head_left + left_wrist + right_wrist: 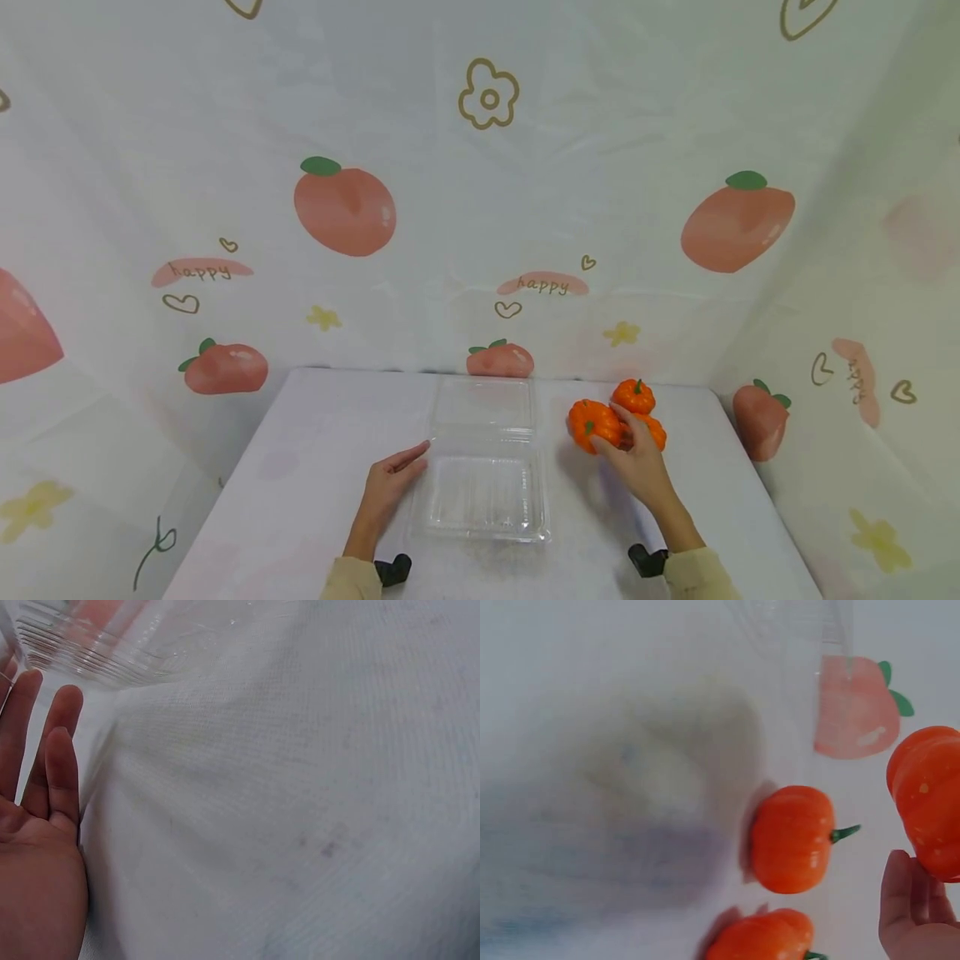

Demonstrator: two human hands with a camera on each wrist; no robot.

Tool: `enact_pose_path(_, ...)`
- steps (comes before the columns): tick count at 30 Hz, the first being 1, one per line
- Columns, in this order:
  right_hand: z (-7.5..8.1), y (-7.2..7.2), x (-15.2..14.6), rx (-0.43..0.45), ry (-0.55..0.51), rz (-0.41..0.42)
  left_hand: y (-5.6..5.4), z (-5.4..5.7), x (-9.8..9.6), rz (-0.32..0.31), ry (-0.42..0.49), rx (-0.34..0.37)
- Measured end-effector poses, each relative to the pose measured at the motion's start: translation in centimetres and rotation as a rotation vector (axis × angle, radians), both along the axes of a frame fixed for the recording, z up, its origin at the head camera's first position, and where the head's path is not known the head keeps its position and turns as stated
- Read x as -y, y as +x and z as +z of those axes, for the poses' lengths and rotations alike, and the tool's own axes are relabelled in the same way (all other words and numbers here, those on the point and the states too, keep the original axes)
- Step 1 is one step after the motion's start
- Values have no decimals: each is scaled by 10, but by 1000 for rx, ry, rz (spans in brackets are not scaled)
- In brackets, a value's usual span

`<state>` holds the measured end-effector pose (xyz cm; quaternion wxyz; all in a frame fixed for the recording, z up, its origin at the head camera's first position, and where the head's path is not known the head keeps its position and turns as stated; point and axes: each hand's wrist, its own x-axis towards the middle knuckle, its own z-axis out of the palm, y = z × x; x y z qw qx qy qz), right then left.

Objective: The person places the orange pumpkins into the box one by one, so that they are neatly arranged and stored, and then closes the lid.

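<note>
My right hand (637, 458) grips a small orange toy pumpkin (592, 423) with a green stem, thumb on one side and fingers on the other. In the right wrist view this pumpkin (930, 802) is lifted off the table. Two more pumpkins, a rear one (633, 396) and a nearer one (654, 430), sit just beyond and beside that hand. A clear plastic clamshell box (483, 496) lies opened out on the table, its lid (483, 406) folded back. My left hand (387, 492), fingers fairly straight, touches the box's left side near the hinge.
The white-covered table (300, 467) ends at a printed cloth backdrop (420, 317) behind and at both sides. Black wrist devices (393, 570) show at the lower edge of the head view.
</note>
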<state>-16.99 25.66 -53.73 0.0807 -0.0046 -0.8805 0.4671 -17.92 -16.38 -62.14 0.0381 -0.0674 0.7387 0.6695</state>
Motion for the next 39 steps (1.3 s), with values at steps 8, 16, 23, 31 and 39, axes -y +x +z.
enact_pose_path(8, 15, -7, 8, -11, -24, 37, -3, -1, -1, 15, -8, -24)
enact_pose_path(16, 20, -13, 21, -68, -39, 29, -3, -3, 0, 19, 35, -40)
enact_pose_path(23, 25, -16, 33, -107, -43, 53, -2, -3, -1, 20, 43, -37)
enact_pose_path(31, 34, -19, 50, -131, 7, 102, -1, -4, -1, 32, 33, -46)
enact_pose_path(39, 38, -25, 64, -119, -30, 155, 0, -2, -3, 35, 35, -33)
